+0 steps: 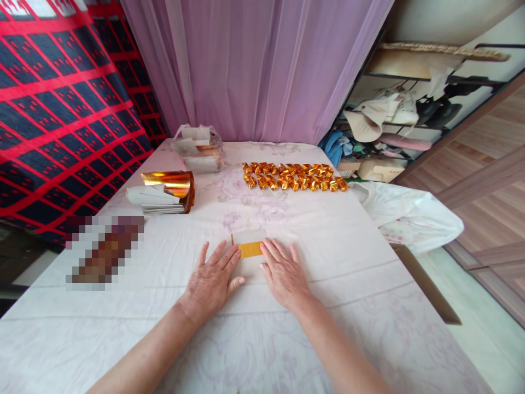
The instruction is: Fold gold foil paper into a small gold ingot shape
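A small sheet of paper [251,250], part gold and part whitish, lies flat on the table in front of me. My left hand [211,279] rests palm down with its fingers spread, the fingertips touching the sheet's left edge. On the right side, my right hand [285,271] also lies flat, its fingertips pressing the sheet's right edge. Farther back, two rows of folded shiny gold paper pieces [293,178] stand side by side. A stack of gold foil and white paper sheets [168,194], partly curled, sits at the left.
Behind the stack is a clear plastic bag [200,150] with more sheets. A pixelated patch [106,251] hides something at the table's left. White plastic [414,213] hangs beyond the right edge, near a cluttered shelf [394,115]. A purple curtain [262,65] borders the table's far end.
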`<action>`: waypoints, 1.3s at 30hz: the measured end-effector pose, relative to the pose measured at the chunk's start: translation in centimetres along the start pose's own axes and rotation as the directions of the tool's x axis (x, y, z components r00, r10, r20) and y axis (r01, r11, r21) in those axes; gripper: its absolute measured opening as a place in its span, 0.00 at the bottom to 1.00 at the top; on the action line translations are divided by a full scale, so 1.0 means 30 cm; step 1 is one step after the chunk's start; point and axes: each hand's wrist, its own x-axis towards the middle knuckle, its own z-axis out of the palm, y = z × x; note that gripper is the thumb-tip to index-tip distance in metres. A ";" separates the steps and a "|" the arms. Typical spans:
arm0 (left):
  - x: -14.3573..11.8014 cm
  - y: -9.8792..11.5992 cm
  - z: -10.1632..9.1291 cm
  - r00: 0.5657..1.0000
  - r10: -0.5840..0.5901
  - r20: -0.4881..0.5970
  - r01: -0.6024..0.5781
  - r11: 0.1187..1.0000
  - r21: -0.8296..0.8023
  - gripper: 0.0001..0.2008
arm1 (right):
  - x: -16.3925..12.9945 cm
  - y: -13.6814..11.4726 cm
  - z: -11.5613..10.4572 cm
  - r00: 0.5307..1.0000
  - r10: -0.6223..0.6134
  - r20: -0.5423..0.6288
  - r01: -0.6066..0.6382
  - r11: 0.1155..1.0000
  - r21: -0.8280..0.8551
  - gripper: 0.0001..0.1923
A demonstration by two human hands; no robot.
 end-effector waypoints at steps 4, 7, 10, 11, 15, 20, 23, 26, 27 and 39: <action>0.021 0.019 -0.022 0.999 -0.001 -0.037 0.001 1.000 0.001 0.27 | -0.001 0.002 0.003 1.000 0.010 0.002 -0.010 1.000 -0.003 0.26; 0.055 0.047 -0.025 0.998 -0.006 -0.055 0.005 1.000 -0.011 0.27 | 0.000 -0.001 0.001 1.000 0.011 0.008 -0.012 1.000 0.005 0.26; 0.090 0.073 -0.007 0.998 0.028 -0.047 -0.030 0.998 -0.053 0.30 | -0.001 -0.001 0.001 1.000 0.002 -0.005 -0.002 1.000 0.004 0.25; 0.098 0.079 0.002 0.999 0.037 -0.030 -0.039 0.997 -0.059 0.31 | -0.001 -0.001 0.001 1.000 -0.003 -0.015 0.003 1.000 0.003 0.25; 0.088 0.076 0.031 0.999 0.042 0.029 -0.040 0.997 -0.059 0.33 | -0.005 0.001 0.006 0.999 -0.012 -0.045 0.012 1.000 -0.002 0.25; 0.018 0.025 0.031 0.998 0.049 0.032 -0.048 0.998 -0.027 0.31 | -0.006 0.003 0.011 0.998 -0.003 -0.060 0.002 1.000 -0.016 0.25; -0.015 -0.007 0.020 0.999 0.031 0.041 -0.030 0.999 -0.017 0.31 | -0.005 0.005 0.010 0.999 -0.005 -0.050 0.004 1.000 -0.015 0.25; -0.033 -0.027 0.015 0.998 0.031 0.051 -0.030 0.999 -0.019 0.31 | -0.005 0.004 0.008 0.999 0.003 -0.037 -0.004 1.000 -0.018 0.25; -0.036 -0.032 0.014 0.998 0.032 0.052 -0.031 0.999 -0.023 0.31 | -0.004 0.004 0.007 0.999 0.006 -0.039 -0.007 1.000 -0.018 0.25; 0.012 -0.017 -0.021 1.000 0.006 -0.001 -0.006 0.981 -0.192 0.17 | 0.001 0.024 0.021 0.978 -0.025 -0.208 0.030 0.999 0.024 0.22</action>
